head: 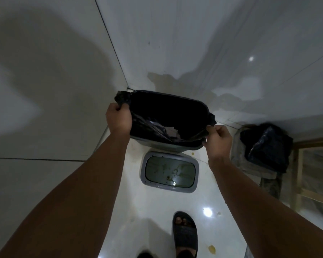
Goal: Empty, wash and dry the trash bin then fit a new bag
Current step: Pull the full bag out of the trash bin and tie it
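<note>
Nearest the camera, a dark sandal point(185, 234) is planted on the glossy tiled floor point(157, 211), and just beyond it the bin's grey lid point(169, 173) lies flat, set aside, it seems, so that the opening is free.

Farther off, the bin point(168, 120) stands in the corner where two tiled walls meet, lined with a black bag point(157, 108) in which crumpled paper can be seen. The bag's far-left corner is gripped by the left hand point(118, 119), fingers curled tight round a bunched fold. Its right edge is pinched between thumb and curled fingers of the right hand point(217, 141). The bag appears to be held at opposite sides so that it can be gathered and lifted out without spilling; the emptying step is judged to be only just under way.

Little room is left behind the bin and to its left, where the walls close in. Open floor is offered on the near side, though the lid lies in that path. At the right, a second black bag point(265, 146) rests on a stone block point(239, 162), beside a wooden frame point(296, 174).
</note>
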`<state>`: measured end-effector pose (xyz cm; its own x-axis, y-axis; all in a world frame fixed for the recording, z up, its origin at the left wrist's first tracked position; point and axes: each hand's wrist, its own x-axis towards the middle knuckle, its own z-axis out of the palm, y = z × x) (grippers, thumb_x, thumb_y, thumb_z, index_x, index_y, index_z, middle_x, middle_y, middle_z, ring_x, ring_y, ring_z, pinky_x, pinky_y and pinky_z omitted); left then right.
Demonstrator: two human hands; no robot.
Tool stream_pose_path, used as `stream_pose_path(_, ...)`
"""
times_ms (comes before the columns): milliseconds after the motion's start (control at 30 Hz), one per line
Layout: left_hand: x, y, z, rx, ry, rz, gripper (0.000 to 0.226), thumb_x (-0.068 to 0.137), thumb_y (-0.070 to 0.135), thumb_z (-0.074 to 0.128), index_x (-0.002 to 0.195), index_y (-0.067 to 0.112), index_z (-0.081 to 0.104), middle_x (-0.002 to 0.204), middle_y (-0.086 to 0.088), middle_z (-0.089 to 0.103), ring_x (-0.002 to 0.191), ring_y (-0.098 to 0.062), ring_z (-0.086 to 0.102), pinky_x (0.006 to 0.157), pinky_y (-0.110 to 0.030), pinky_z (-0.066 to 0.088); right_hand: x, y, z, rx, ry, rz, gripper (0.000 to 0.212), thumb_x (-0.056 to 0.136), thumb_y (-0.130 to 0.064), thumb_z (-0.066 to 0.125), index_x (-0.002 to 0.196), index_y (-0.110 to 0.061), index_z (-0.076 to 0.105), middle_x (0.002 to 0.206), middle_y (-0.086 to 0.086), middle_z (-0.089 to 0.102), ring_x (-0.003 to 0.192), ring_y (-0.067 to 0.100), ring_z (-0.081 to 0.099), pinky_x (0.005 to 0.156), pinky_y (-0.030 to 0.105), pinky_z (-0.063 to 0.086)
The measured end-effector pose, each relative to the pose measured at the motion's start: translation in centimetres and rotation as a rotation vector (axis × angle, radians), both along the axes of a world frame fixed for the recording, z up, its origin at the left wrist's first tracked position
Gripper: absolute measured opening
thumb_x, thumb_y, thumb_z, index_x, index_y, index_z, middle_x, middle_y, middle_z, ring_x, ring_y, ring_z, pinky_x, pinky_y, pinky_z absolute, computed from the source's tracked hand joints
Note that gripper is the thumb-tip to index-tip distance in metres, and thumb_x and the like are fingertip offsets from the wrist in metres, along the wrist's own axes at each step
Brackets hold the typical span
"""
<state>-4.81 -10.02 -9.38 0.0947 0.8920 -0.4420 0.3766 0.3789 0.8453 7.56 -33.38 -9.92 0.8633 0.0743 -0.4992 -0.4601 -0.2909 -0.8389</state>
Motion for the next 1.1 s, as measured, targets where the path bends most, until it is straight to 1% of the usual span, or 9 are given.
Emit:
stream_pose_path(167, 3.9, 1.4, 2.4, -0.109, -0.253, -0.002, 0.020, 0.091, 0.018, 0.061, 0.074, 0.016, 0.051, 0.081, -0.008, 0.053, 0.078, -0.018, 0.054, 0.074, -0.033, 0.054, 3.8, 3.0, 1.9, 0.194, -0.017, 0.011, 0.030, 0.095, -0.012, 0.059, 0.071, -0.020, 0.044, 0.075, 0.006, 0.047, 0.071, 0.016, 0.047, 0.074, 0.043, 0.048)
stream_pose_path(333, 6.3, 1.1, 3.8, -0.229, -0.414, 0.002, 0.008, 0.087, 0.018, 0.059, 0.082, 0.014, 0.063, 0.089, -0.008, 0.064, 0.082, -0.022, 0.062, 0.072, -0.032, 0.054, 5.5, 4.4, 3.3, 0.217, -0.216, 0.158, 0.035, 0.093, 0.001, 0.055, 0.065, -0.016, 0.043, 0.059, -0.008, 0.041, 0.061, 0.008, 0.038, 0.061, 0.024, 0.036)
stream_pose_path(433, 6.5, 0.0, 4.2, -0.269, -0.447, -0.066, 0.016, 0.077, 0.023, 0.066, 0.088, 0.011, 0.066, 0.092, -0.010, 0.067, 0.081, -0.024, 0.065, 0.073, -0.034, 0.052, 5.3, 4.7, 4.3, 0.217, -0.197, 0.195, 0.038, 0.090, 0.003, 0.058, 0.062, -0.015, 0.040, 0.053, -0.008, 0.037, 0.053, 0.007, 0.033, 0.051, 0.020, 0.034)
stream_pose_path(533, 5.6, -1.3, 3.9, -0.287, -0.395, -0.209, 0.020, 0.084, 0.029, 0.080, 0.093, 0.012, 0.072, 0.091, -0.006, 0.077, 0.084, -0.024, 0.075, 0.078, -0.036, 0.060, 4.8, 4.8, 4.5, 0.192, -0.074, 0.240, 0.026, 0.083, -0.004, 0.066, 0.066, -0.017, 0.051, 0.061, -0.001, 0.050, 0.060, 0.015, 0.049, 0.057, 0.025, 0.044)
stream_pose_path(633, 3.5, -2.0, 3.0, -0.132, -0.052, -0.422, 0.024, 0.075, 0.037, 0.086, 0.092, 0.021, 0.077, 0.092, -0.005, 0.079, 0.089, -0.026, 0.075, 0.087, -0.042, 0.060, 4.0, 4.5, 4.2, 0.127, 0.072, 0.279, 0.012, 0.085, -0.007, 0.071, 0.095, -0.014, 0.072, 0.086, 0.001, 0.072, 0.085, 0.020, 0.069, 0.077, 0.032, 0.057)
stream_pose_path(700, 2.2, -2.2, 2.7, 0.025, 0.082, -0.396, 0.018, 0.086, 0.027, 0.077, 0.081, 0.010, 0.074, 0.080, -0.010, 0.074, 0.079, -0.027, 0.071, 0.079, -0.038, 0.056, 3.5, 4.0, 4.3, 0.046, 0.075, 0.305, 0.012, 0.086, -0.009, 0.075, 0.098, -0.012, 0.077, 0.086, 0.000, 0.074, 0.089, 0.022, 0.071, 0.079, 0.032, 0.056)
stream_pose_path(867, 0.5, -4.2, 5.1, 0.359, -0.011, -0.376, 0.015, 0.099, 0.028, 0.063, 0.097, 0.016, 0.071, 0.095, 0.002, 0.069, 0.090, -0.011, 0.067, 0.080, -0.027, 0.053, 2.0, 2.5, 5.8, -0.017, -0.158, 0.383, 0.020, 0.091, -0.015, 0.076, 0.073, -0.023, 0.076, 0.079, 0.003, 0.077, 0.081, 0.020, 0.073, 0.085, 0.041, 0.062)
stream_pose_path(967, 0.4, -5.7, 6.8, 0.540, -0.043, -0.454, 0.006, 0.097, 0.028, 0.062, 0.096, 0.023, 0.065, 0.104, 0.011, 0.055, 0.099, -0.003, 0.060, 0.090, -0.026, 0.052, 0.7, 2.2, 7.3, 0.056, -0.355, 0.406, 0.020, 0.089, -0.015, 0.078, 0.073, -0.026, 0.072, 0.098, 0.001, 0.070, 0.091, 0.004, 0.068, 0.087, 0.030, 0.057)
stream_pose_path(1100, 0.3, -7.0, 7.4, 0.404, -0.150, -0.574, 0.033, 0.093, 0.034, 0.053, 0.124, 0.029, 0.063, 0.132, 0.013, 0.055, 0.125, -0.010, 0.056, 0.109, -0.039, 0.047, -0.5, 2.1, 9.6, 0.073, -0.480, 0.480, 0.028, 0.088, 0.000, 0.071, 0.070, -0.021, 0.062, 0.124, -0.003, 0.062, 0.114, -0.006, 0.058, 0.096, 0.013, 0.046)
